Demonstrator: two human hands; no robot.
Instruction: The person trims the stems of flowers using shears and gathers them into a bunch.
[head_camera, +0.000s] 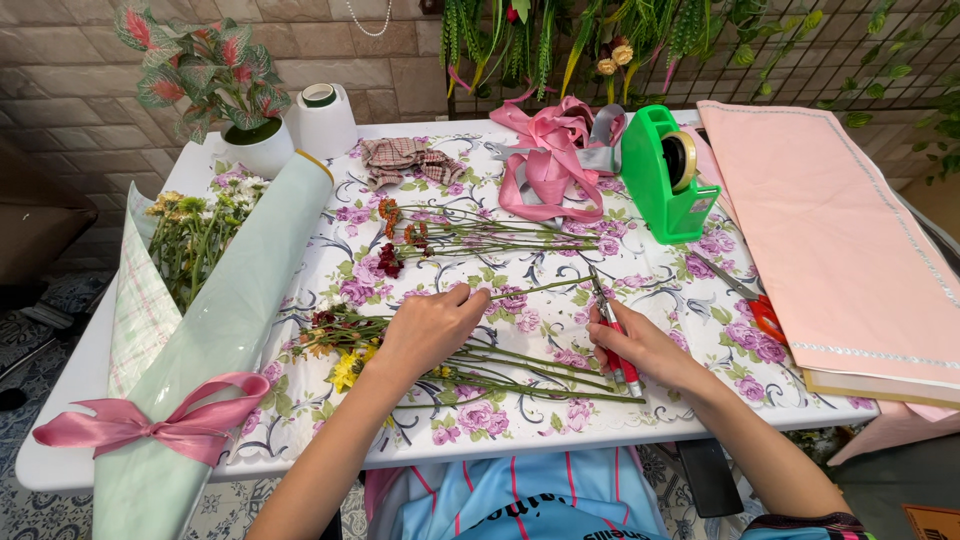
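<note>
floral tablecloth mid-area bare; left hand pinching flower stem, right hand clenching pruning shears near front edge.

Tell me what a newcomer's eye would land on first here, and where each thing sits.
The eye goes first to the two hands at the table's near edge: the left hand pinches a green flower stem, while the right hand grips red-handled pruning shears beside it. Next come the bright green tape dispenser toward the far side and the wrapped bouquet with a pink bow lying along the left.
</note>
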